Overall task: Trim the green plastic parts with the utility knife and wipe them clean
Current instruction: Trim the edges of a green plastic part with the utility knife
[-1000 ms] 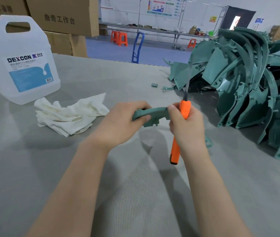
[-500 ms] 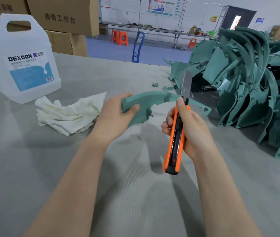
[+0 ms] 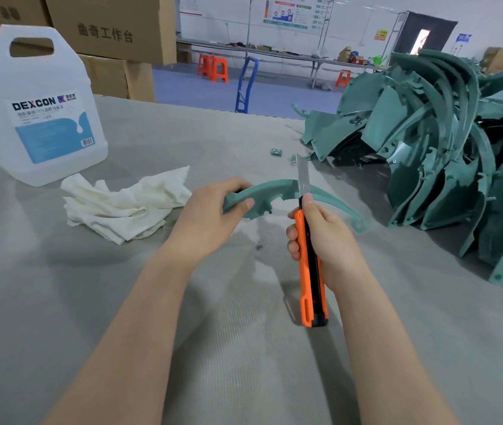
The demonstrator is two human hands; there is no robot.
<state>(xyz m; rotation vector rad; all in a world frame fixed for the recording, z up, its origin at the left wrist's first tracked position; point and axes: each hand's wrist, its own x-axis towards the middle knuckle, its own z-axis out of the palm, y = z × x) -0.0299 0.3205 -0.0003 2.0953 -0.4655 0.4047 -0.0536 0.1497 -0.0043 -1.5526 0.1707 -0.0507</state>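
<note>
Left hand [image 3: 210,219] gripping curved green part [image 3: 277,191], right hand [image 3: 326,237] clasping orange utility knife [image 3: 310,271], blade against it

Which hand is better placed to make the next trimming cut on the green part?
Right. The right hand grips the utility knife, its extended blade crossing the curved green part; the left hand only holds that part's end.

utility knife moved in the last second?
Yes. Against the stationary jug, the utility knife in the right hand has slid back toward the person, its blade end shifting slightly left.
</note>
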